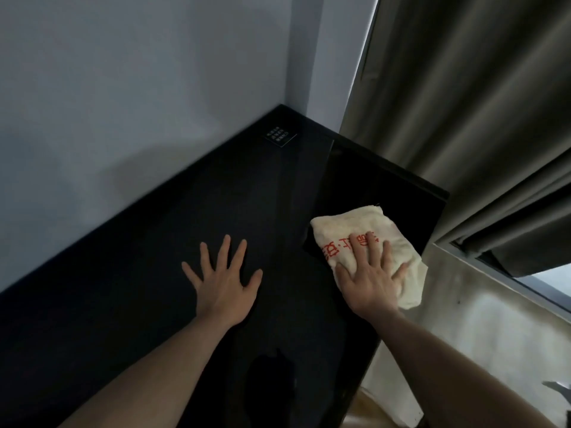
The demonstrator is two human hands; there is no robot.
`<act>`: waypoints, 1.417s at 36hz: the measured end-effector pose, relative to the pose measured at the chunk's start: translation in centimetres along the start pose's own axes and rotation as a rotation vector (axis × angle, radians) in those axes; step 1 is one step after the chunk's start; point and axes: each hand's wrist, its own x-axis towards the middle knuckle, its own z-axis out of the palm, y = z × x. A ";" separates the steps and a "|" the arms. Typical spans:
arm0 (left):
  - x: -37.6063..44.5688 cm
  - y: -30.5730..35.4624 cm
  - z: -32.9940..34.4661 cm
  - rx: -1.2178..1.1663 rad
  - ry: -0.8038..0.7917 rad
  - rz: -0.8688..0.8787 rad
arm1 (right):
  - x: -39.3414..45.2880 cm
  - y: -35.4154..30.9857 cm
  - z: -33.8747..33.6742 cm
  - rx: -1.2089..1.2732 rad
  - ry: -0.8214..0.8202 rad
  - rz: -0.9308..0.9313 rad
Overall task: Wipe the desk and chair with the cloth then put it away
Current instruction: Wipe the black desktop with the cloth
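Observation:
A cream cloth with red lettering lies folded on the black desk, near its right edge. My right hand presses flat on the cloth's near half, fingers spread. My left hand rests palm down on the bare desk top to the left of the cloth, fingers apart, holding nothing. No chair is in view.
A small black socket panel is set into the desk's far corner by the grey wall. Dark curtains hang on the right over a window sill. The desk's right edge drops off beside the cloth.

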 end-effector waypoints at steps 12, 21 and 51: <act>1.0 0.6 1.4 0.017 0.131 -0.033 | 13.8 4.7 -2.6 -0.066 0.045 0.078; 1.4 0.7 1.5 -0.005 0.140 -0.065 | 19.5 5.5 -4.0 -0.048 0.080 0.154; -6.3 -5.2 -1.5 -0.430 0.078 0.080 | -7.7 -3.5 2.6 -0.033 -0.008 -0.003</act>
